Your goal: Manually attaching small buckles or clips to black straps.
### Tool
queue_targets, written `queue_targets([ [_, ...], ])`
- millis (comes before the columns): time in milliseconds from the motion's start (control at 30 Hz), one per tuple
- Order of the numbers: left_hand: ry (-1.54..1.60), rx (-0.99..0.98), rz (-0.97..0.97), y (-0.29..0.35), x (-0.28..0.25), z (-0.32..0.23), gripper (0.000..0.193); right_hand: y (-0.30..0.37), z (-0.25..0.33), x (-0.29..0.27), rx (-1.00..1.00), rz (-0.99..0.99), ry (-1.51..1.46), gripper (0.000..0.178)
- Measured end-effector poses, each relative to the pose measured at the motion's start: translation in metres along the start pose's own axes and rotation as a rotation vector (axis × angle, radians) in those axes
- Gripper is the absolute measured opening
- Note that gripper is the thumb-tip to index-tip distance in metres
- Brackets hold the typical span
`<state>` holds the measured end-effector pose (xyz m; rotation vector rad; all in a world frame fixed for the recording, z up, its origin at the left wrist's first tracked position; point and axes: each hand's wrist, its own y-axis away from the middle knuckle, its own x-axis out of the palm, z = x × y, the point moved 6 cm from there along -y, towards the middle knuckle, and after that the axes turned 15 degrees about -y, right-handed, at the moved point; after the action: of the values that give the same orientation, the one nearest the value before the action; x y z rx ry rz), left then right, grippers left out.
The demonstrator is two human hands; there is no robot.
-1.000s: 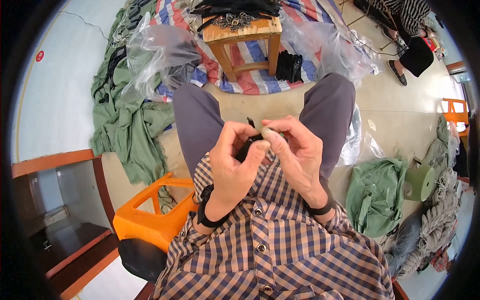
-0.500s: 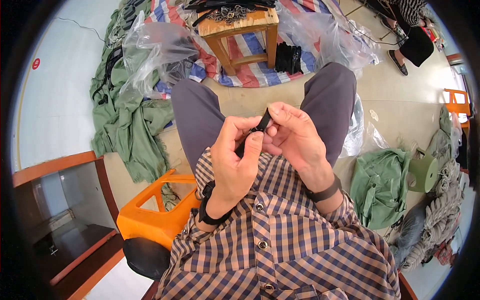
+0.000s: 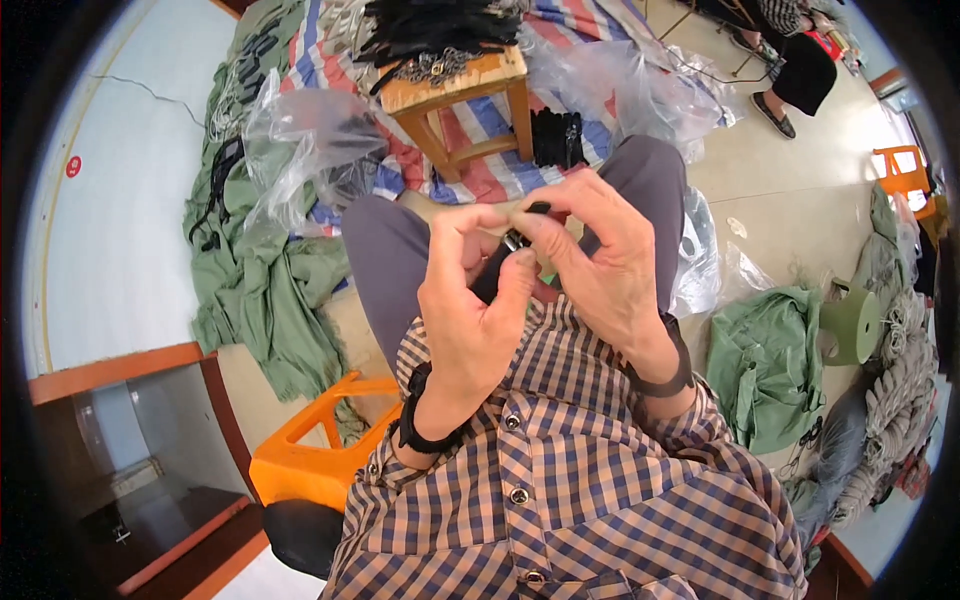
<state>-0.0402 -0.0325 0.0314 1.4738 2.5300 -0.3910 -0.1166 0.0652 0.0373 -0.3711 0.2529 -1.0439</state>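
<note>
Both hands grasp 1 thing: your left hand [image 3: 468, 310] and right hand [image 3: 605, 250] pinch a black strap [image 3: 538, 208], on your side of the wooden stool [image 3: 465, 88]. A shiny, seemingly metal fitting [image 3: 514, 240] sits at your fingertips; a loosened pinch could let it slip, and the limp strap could twist. Atop the stool: flat dark straps [image 3: 440, 30], small metal rings [image 3: 433, 68]. Beneath it: creased striped tarp [image 3: 490, 186].

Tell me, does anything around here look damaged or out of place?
The green cloth on the floor at left looks frayed: loose threads fringe its lower edge. The wooden stool ahead also looks worn, its finish patchy along the top's near edge.
</note>
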Motion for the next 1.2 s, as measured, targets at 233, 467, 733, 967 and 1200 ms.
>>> queue_targets([
  [233,0.250,-0.207,0.344,0.004,0.011,0.022,0.036,0.010,0.012,-0.022,0.036,-0.024,-0.158,0.011],
  [467,0.669,-0.513,0.456,0.018,0.016,0.038,0.030,0.027,-0.003,0.000,0.159,0.037,-0.214,0.011],
  [733,0.926,-0.698,0.415,0.016,0.026,0.049,0.021,0.019,-0.010,0.000,-0.009,0.032,-0.144,0.010],
  [967,1.060,-0.469,0.519,0.013,0.042,0.040,0.017,0.034,-0.049,0.009,0.541,-0.191,-0.801,0.013],
  [1200,1.073,-0.768,0.353,0.038,0.034,0.079,0.024,0.042,-0.014,0.011,0.102,-0.131,-0.090,0.009],
])
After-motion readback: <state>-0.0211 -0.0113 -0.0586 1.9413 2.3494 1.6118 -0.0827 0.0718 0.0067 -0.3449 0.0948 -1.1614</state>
